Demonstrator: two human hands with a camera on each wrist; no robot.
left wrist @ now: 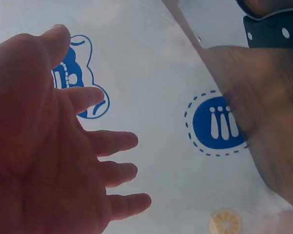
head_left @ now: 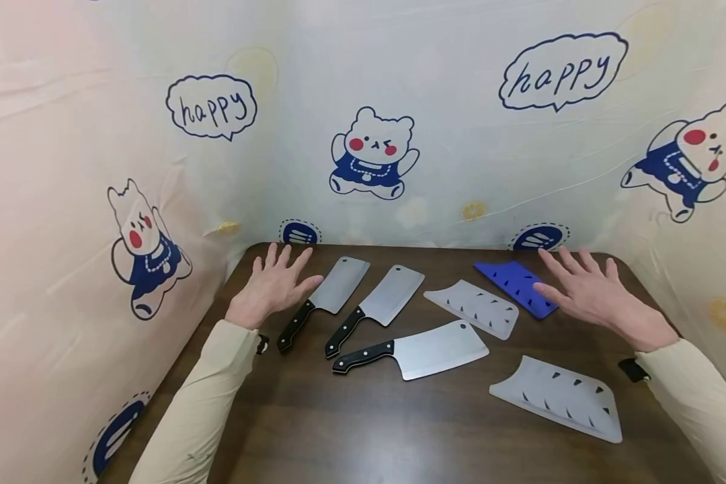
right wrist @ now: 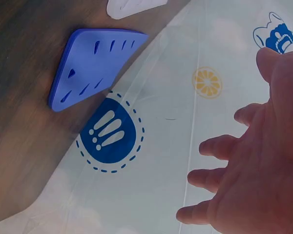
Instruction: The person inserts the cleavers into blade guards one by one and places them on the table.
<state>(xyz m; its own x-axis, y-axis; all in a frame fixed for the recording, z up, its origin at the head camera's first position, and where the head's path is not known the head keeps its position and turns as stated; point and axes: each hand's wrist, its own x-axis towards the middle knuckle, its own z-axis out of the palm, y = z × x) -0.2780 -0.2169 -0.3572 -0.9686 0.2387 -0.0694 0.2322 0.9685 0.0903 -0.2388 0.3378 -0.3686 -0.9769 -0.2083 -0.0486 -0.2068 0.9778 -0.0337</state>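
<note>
My left hand [head_left: 272, 286] hovers with spread fingers near the table's far left corner, holding nothing. Nearest to it is a cleaver [head_left: 341, 286] with a black handle. Beside that lie a second cleaver [head_left: 393, 294] and a larger cleaver [head_left: 440, 349], their black handles pointing left. My right hand [head_left: 593, 289], likewise spread and holding nothing, is over the right side, its thumb overlapping a blue slotted blade guard [head_left: 517, 286] in the head view. A whitish blade guard [head_left: 478, 308] lies left of the blue one, and another whitish blade guard [head_left: 559, 396] is closer to me.
The dark brown wooden table [head_left: 314, 430] has rounded far corners. A pale printed curtain [head_left: 460, 154] with bears and "happy" bubbles encloses it at the back and both sides. Dark bands show at both wrists.
</note>
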